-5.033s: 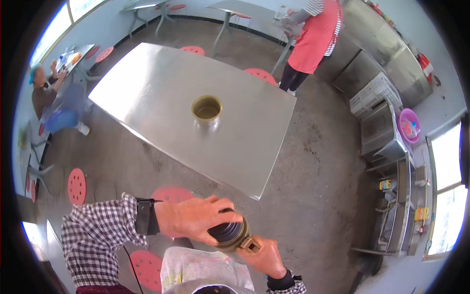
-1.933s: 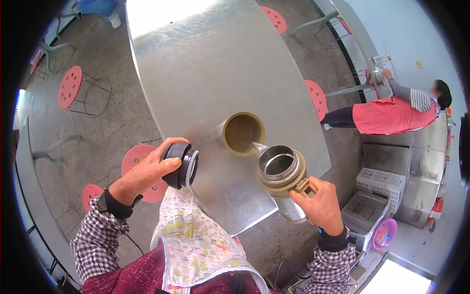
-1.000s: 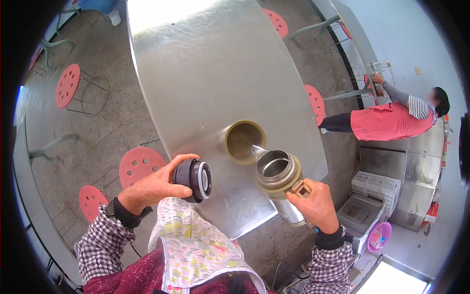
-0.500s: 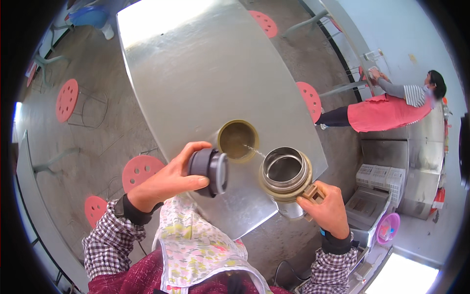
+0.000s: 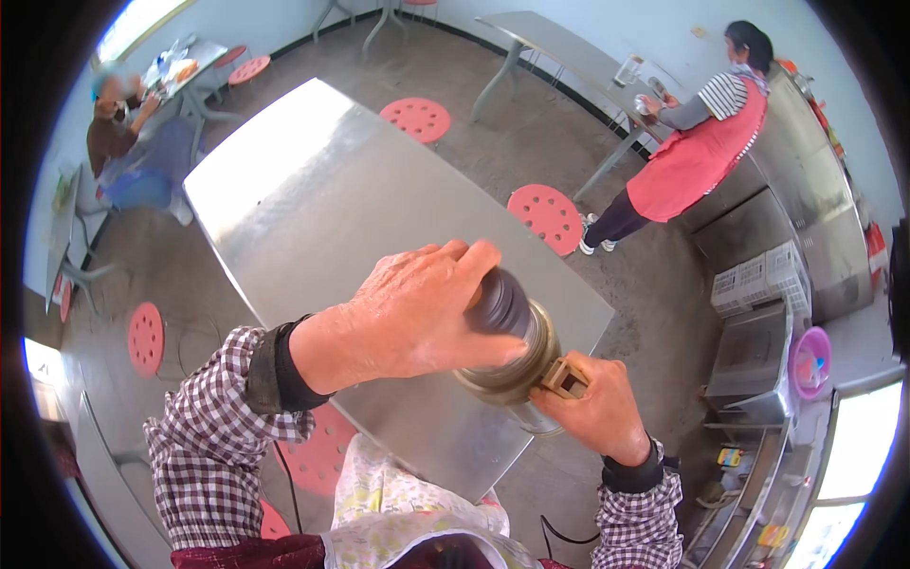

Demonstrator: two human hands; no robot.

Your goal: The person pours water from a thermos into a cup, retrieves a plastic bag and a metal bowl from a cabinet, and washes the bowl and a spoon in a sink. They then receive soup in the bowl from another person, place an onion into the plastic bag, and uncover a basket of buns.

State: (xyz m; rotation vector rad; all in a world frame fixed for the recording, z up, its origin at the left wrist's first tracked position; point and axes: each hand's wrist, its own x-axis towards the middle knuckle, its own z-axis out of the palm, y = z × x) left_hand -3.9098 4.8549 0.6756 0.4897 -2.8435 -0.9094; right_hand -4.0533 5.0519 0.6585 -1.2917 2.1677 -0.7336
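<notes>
My left hand point(image 5: 408, 308) is wrapped round a dark grey screw stopper point(image 5: 502, 299), which sits at the mouth of a steel and gold-brown thermos point(image 5: 542, 356). Whether the stopper is fully seated, I cannot tell; the hand covers much of it. My right hand point(image 5: 605, 406) grips the thermos by its brown side handle point(image 5: 570, 377). The thermos is held above the near right part of a steel table point(image 5: 313, 218). Any cup standing under my left hand is hidden from sight.
Pink round stools point(image 5: 547, 218) stand around the table. At the right, a person in a pink apron point(image 5: 697, 152) works by another table. Another person point(image 5: 116, 133) sits at the far left. White crates point(image 5: 758, 280) and a purple basin point(image 5: 811, 362) are at the right.
My left hand has brought the stopper rightward onto the thermos mouth. A gold-coloured cup, seen earlier on the table with a thin stream of liquid beside it, is now out of sight. My head view has turned.
</notes>
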